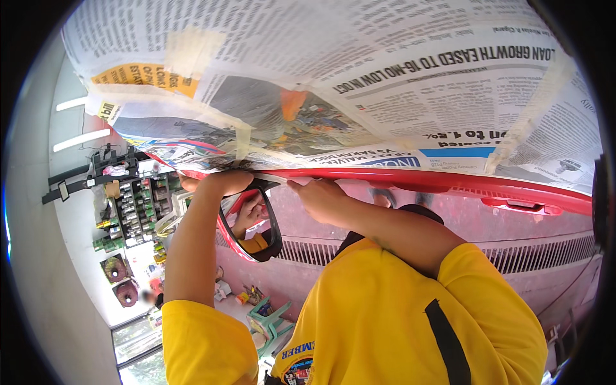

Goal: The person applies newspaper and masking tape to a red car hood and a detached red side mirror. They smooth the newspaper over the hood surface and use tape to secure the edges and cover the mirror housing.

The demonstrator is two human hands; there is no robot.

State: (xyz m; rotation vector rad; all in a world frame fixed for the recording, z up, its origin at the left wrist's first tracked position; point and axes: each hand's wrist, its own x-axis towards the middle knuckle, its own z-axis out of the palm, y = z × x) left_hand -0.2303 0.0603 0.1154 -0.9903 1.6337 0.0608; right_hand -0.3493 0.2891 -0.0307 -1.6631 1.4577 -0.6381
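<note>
A red car door (410, 181) runs across the view, its window covered with newspaper (398, 90) held by strips of masking tape (536, 106). My left hand (224, 182) rests against the door's upper edge, beside the side mirror; most of its fingers are hidden. My right hand (321, 197) is at the same edge, right of the mirror, fingers bent and tips together at a short pale strip, apparently masking tape (273, 178), stretching toward my left hand. The side mirror (251, 221), with a dark rim and red housing, hangs below my hands and reflects a hand.
Shelves with bottles and cans (141, 208) stand at the left wall. A green plastic stool (269, 321) is on the floor at lower left, near assorted tools (253, 295). A floor grate (539, 253) crosses the pinkish floor. The red door handle (523, 206) juts out at right.
</note>
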